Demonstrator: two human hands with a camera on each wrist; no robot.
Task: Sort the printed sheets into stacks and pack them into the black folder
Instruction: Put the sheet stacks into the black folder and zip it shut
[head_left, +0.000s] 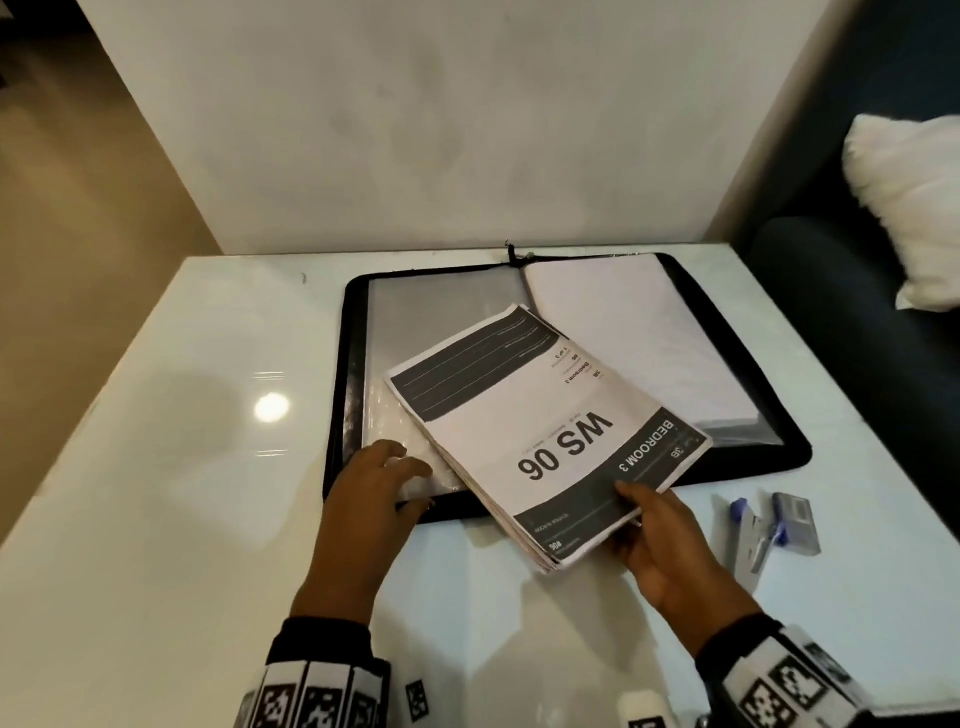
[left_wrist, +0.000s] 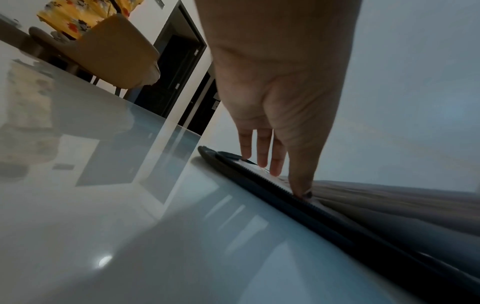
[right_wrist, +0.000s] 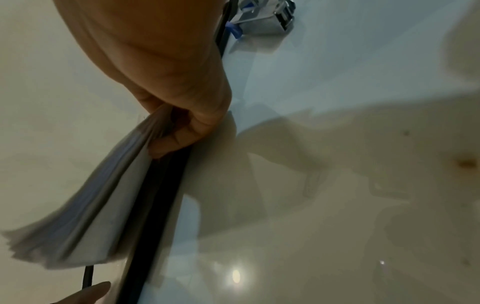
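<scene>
The black folder (head_left: 779, 457) lies open on the white table, with clear sleeves on its left half and a white sheet stack (head_left: 639, 338) on its right half. My right hand (head_left: 652, 525) grips the near edge of a thick stack of printed sheets (head_left: 524, 415), top page reading "WS 06", held tilted over the folder's front. In the right wrist view the fingers (right_wrist: 179, 135) curl under that stack (right_wrist: 85, 216). My left hand (head_left: 384, 473) rests with straight fingers on the folder's clear sleeve at the front left corner; the left wrist view shows fingertips (left_wrist: 275, 168) touching the folder's edge (left_wrist: 259, 185).
A stapler with blue parts (head_left: 774, 525) lies on the table right of my right hand. A wall stands close behind the folder. A dark sofa with a white cushion (head_left: 914, 202) is at the right. Bare glossy tabletop (head_left: 182, 415) spreads to the left.
</scene>
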